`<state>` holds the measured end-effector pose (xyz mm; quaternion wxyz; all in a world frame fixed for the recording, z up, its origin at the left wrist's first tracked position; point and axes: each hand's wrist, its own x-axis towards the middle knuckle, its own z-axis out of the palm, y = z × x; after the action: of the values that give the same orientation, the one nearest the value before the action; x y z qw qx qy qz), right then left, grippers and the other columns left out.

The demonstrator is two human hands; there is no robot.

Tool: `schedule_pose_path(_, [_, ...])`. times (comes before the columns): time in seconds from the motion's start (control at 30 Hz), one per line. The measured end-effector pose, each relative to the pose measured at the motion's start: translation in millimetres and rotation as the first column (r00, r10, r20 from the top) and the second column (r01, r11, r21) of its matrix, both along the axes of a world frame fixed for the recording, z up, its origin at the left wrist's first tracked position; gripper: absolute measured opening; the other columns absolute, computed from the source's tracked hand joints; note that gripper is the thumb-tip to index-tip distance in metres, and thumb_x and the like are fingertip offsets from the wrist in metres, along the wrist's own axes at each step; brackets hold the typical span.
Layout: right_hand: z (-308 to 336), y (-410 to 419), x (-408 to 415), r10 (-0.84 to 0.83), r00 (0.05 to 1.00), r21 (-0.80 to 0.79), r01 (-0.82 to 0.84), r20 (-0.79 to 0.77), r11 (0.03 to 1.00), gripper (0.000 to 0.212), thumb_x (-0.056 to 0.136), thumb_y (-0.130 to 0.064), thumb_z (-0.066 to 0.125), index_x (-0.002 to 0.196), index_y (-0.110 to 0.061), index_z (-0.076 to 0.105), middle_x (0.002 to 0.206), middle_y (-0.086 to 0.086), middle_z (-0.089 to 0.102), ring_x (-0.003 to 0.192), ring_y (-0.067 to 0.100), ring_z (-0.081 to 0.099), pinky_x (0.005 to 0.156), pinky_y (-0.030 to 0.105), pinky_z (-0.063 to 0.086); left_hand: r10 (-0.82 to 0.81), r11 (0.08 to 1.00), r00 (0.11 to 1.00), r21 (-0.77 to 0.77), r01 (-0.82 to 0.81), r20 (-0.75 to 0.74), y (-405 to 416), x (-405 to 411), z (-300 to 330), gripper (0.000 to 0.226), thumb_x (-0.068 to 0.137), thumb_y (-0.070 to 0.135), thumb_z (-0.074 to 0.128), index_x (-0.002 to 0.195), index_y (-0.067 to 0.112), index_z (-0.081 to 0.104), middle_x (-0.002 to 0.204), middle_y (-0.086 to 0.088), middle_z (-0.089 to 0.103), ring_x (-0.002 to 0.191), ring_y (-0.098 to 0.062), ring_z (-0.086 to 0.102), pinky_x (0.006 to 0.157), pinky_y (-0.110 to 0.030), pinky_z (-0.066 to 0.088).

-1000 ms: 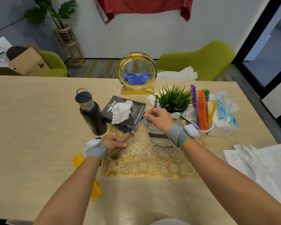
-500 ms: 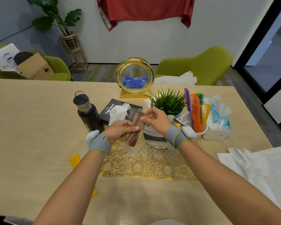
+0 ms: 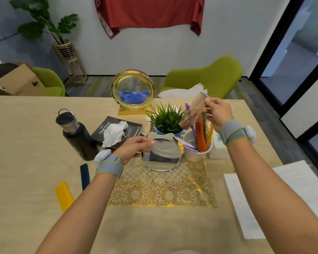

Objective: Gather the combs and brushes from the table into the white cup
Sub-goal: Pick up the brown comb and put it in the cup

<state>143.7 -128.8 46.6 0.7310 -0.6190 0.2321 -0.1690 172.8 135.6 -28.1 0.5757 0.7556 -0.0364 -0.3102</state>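
Pinching brown comb (image 3: pixel 194 110) in right hand (image 3: pixel 218 113) grip above white cup (image 3: pixel 197 153), left hand (image 3: pixel 134 148) empty, loosely curled

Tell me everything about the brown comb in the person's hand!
The brown comb is long and thin, with a row of fine teeth, and looks like wood or plastic. The right hand pinches its top end, holding it tilted in the air above the white cup. Its lower end hangs near the orange comb already standing there. It isn't in yet.
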Motion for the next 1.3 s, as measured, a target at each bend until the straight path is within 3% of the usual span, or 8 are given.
schedule_pose_path(0.23, [-25.4,-36.3,-3.7,-0.059,0.995,-0.212,0.041,-0.080,0.976,0.025,0.091,-0.005,0.046,0.071,-0.019,0.048,0.065,0.002,0.047,0.046,0.006,0.051,0.036,0.009,0.035,0.019,0.998,1.000,-0.063,-0.018,0.008,-27.4,-6.1,5.3,0.008,0.083,0.025,0.066,0.077,0.023,0.063,0.072,0.007,0.058,0.056,-0.001,0.050,0.054,-0.017,0.036])
schedule_pose_path(0.5, [-64.6,-41.4,3.1,0.046,0.950,-0.567,-0.223,-0.309,0.793,0.009,0.087,-0.004,0.053,0.086,-0.010,0.058,0.056,0.001,0.048,0.031,-0.007,0.048,0.041,0.008,0.036,0.067,0.996,0.998,-0.064,-0.067,-0.016,-33.9,-17.5,0.3,0.008,0.083,0.024,0.066,0.076,0.025,0.062,0.073,0.006,0.055,0.060,-0.005,0.045,0.053,-0.015,0.035])
schedule_pose_path(0.63, [-74.0,-35.8,3.9,0.044,0.938,-0.585,-0.252,-0.345,0.771,0.017,0.084,-0.004,0.058,0.099,0.000,0.063,0.063,0.008,0.051,0.058,0.017,0.053,0.062,0.021,0.045,0.102,0.992,0.994,-0.065,-0.104,-0.029,-28.4,-22.9,-1.3,0.007,0.083,0.023,0.066,0.078,0.024,0.061,0.072,0.005,0.054,0.057,-0.002,0.046,0.050,-0.011,0.035])
schedule_pose_path(0.7, [-73.4,-33.5,3.2,0.040,0.945,-0.554,-0.224,-0.324,0.802,0.020,0.083,-0.005,0.059,0.103,0.000,0.060,0.064,0.005,0.050,0.063,0.023,0.051,0.057,0.016,0.047,0.123,0.991,0.992,-0.058,-0.124,-0.036,-25.9,-24.3,-2.0,0.006,0.083,0.023,0.066,0.079,0.024,0.062,0.072,0.006,0.055,0.057,-0.002,0.047,0.054,-0.013,0.036])
schedule_pose_path(0.83, [-68.3,-25.2,7.6,0.038,0.962,-0.568,-0.192,-0.271,0.800,0.018,0.082,-0.007,0.060,0.097,0.001,0.064,0.065,0.002,0.051,0.067,0.021,0.051,0.069,0.026,0.044,0.152,0.987,0.988,-0.050,-0.154,-0.039,-21.6,-25.7,-2.6,0.003,0.083,0.024,0.067,0.082,0.023,0.064,0.073,0.007,0.057,0.061,-0.003,0.047,0.057,-0.015,0.036])
schedule_pose_path(1.03, [-59.1,3.4,6.7,0.217,0.949,-0.521,-0.307,-0.228,0.796,0.013,0.084,-0.009,0.059,0.072,-0.015,0.059,0.060,0.000,0.053,0.051,0.007,0.053,0.053,0.016,0.043,0.216,0.967,0.971,-0.114,-0.227,-0.102,-18.5,-27.1,-5.5,0.008,0.085,0.024,0.063,0.078,0.023,0.063,0.073,0.006,0.056,0.059,-0.004,0.047,0.055,-0.016,0.034])
schedule_pose_path(1.17, [-61.2,21.5,3.0,0.266,0.934,-0.514,-0.355,-0.240,0.781,0.012,0.085,-0.009,0.058,0.089,-0.001,0.066,0.072,0.009,0.059,0.052,0.009,0.053,0.047,0.008,0.043,0.252,0.961,0.958,-0.084,-0.264,-0.135,-7.0,-28.0,-14.1,0.010,0.085,0.026,0.064,0.076,0.023,0.065,0.073,0.005,0.057,0.059,-0.005,0.047,0.055,-0.017,0.034])
schedule_pose_path(1.3, [-63.5,41.4,-1.0,0.319,0.910,-0.535,-0.413,-0.264,0.737,0.014,0.086,-0.014,0.058,0.089,-0.002,0.066,0.078,0.013,0.059,0.066,0.018,0.056,0.068,0.029,0.050,0.294,0.955,0.942,0.016,-0.295,-0.161,16.6,-25.6,-24.8,0.006,0.082,0.028,0.068,0.080,0.024,0.064,0.079,0.005,0.058,0.064,-0.007,0.050,0.052,-0.016,0.038])
